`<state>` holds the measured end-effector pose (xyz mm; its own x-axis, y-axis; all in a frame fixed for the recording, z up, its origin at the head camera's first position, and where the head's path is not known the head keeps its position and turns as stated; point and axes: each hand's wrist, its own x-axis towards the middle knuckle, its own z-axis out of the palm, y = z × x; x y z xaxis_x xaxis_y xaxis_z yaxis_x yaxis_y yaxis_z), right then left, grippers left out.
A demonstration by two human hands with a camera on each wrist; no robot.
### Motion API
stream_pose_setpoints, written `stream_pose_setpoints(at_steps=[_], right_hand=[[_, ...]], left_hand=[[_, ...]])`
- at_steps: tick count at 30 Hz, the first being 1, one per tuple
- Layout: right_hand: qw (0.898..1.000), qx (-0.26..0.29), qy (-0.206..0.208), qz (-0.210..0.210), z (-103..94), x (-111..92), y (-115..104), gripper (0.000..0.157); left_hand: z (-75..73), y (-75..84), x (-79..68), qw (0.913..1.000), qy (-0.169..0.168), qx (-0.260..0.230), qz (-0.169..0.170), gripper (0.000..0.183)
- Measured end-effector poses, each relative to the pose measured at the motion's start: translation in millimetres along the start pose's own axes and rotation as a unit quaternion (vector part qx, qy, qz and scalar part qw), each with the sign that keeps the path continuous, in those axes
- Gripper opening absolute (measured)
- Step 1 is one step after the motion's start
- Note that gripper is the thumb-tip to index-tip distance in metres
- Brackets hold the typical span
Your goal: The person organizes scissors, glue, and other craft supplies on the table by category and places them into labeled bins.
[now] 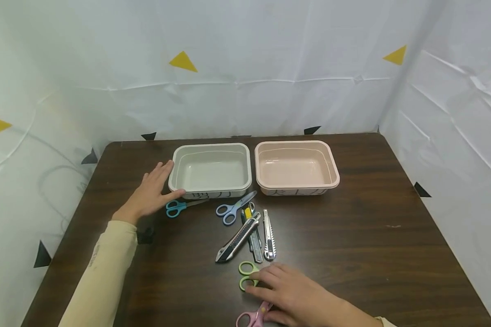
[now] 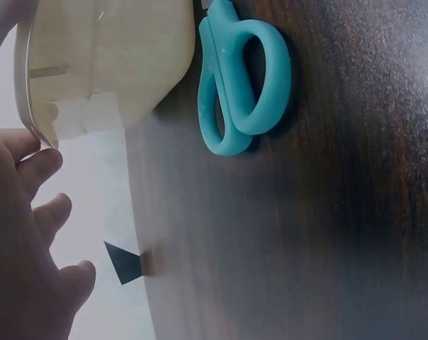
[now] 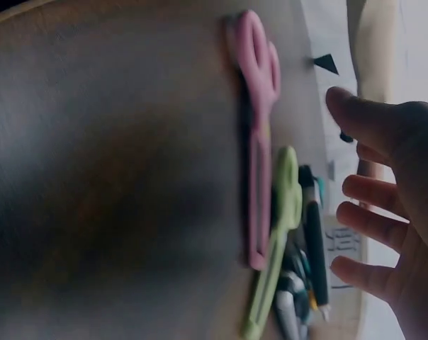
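My left hand (image 1: 149, 193) rests at the left end of a pale green-grey plastic bin (image 1: 213, 190), fingers spread, thumb near its front corner. In the left wrist view, fingertips (image 2: 40, 166) touch the bin's rim. Teal scissors (image 1: 176, 208) lie just right of this hand. My right hand (image 1: 288, 293) hovers over pink scissors (image 1: 253, 318) and light green scissors (image 1: 247, 268), fingers apart and holding nothing in the right wrist view. Blue scissors (image 1: 230, 212), a black-and-silver utility knife (image 1: 238, 239), a silver utility knife (image 1: 268, 236) and other knives partly beneath lie between the hands.
A pink plastic bin (image 1: 296, 187) stands right beside the green-grey one at the back of the dark wooden table (image 1: 372, 227). White sheets (image 1: 245, 109) with yellow and black triangles hang behind and along both sides.
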<state>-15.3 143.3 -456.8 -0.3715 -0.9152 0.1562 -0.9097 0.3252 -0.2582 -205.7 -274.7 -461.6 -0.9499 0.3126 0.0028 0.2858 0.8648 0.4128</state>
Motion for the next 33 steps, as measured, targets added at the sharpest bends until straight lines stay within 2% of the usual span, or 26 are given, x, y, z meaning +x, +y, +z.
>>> stream_pose_setpoints(at_steps=[5, 7, 12, 16, 23, 27, 33], right_hand=[[0.999, -0.014, -0.049, -0.008, 10.7, -1, -2, 0.053], [0.998, -0.038, -0.038, -0.023, 15.6, -2, -3, 0.049], [0.993, -0.107, 0.021, -0.055, 28.4, -2, -3, 0.041], [0.990, -0.128, 0.028, -0.056, 33.0, -3, -4, 0.035], [0.989, -0.130, 0.035, -0.056, 37.2, -2, -10, 0.019], [0.990, -0.127, 0.036, -0.052, 38.6, -1, -11, 0.018], [0.993, -0.112, 0.015, -0.047, 36.0, 0, -11, 0.019]], left_hand=[[-0.4, 7.1, -0.9, 0.9999, -0.007, -0.011, 0.000, 0.099], [0.9, 8.0, -0.7, 0.9999, -0.007, -0.011, 0.000, 0.099], [3.1, 6.1, 0.2, 0.9999, -0.004, -0.008, -0.007, 0.099], [3.8, 5.8, 0.6, 0.9999, -0.005, -0.011, -0.011, 0.099], [3.7, 7.2, -1.0, 0.9993, -0.019, -0.025, -0.018, 0.099], [3.5, 7.5, -2.5, 0.9984, -0.029, -0.037, -0.030, 0.098], [3.0, 8.9, -2.8, 0.9951, -0.039, -0.072, -0.056, 0.098]])
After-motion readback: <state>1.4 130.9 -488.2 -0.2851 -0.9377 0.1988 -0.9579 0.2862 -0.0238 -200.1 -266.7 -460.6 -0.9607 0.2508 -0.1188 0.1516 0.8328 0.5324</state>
